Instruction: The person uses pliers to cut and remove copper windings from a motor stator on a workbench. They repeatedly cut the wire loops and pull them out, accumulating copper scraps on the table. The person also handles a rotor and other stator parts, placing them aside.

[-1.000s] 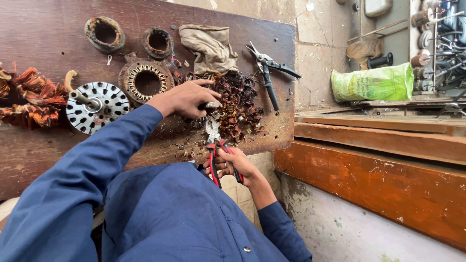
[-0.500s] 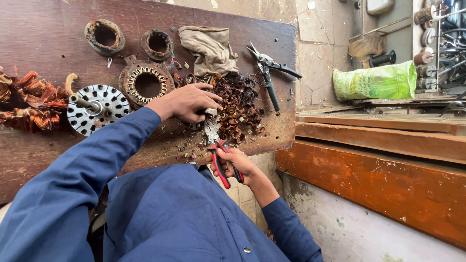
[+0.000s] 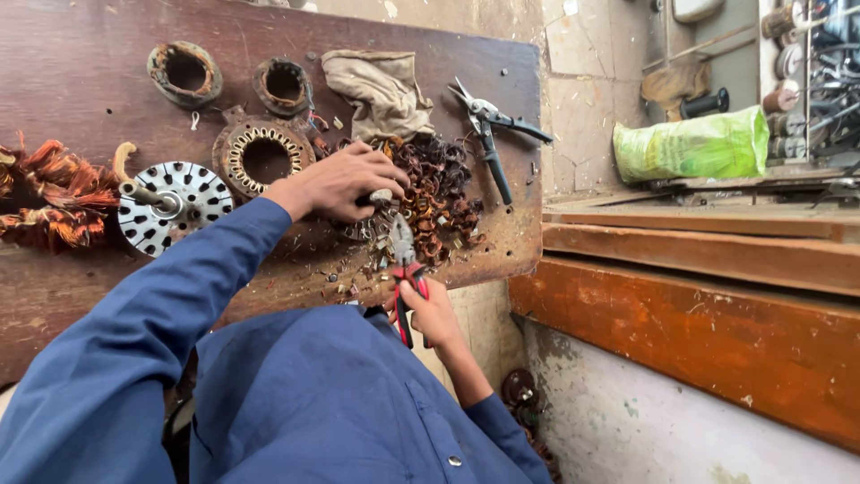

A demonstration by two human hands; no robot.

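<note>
Our left hand [image 3: 345, 184] pins the copper winding scrap [image 3: 439, 197]; our right hand [image 3: 433, 314] grips red-handled pliers [image 3: 405, 269]. We should bite squarely, pull steadily.

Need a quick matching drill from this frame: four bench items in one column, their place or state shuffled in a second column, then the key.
Column 1
1. red-handled pliers
2. cloth rag
3. snips
4. green bag

Column 2
A. crumpled at the board's far edge
B. on the ledge beside the wall shelf, off the board
C. gripped in the right hand
D. lying loose near the board's right end

The left hand rests on the wire scrap pile.

Pairs: 1-C, 2-A, 3-D, 4-B
</note>
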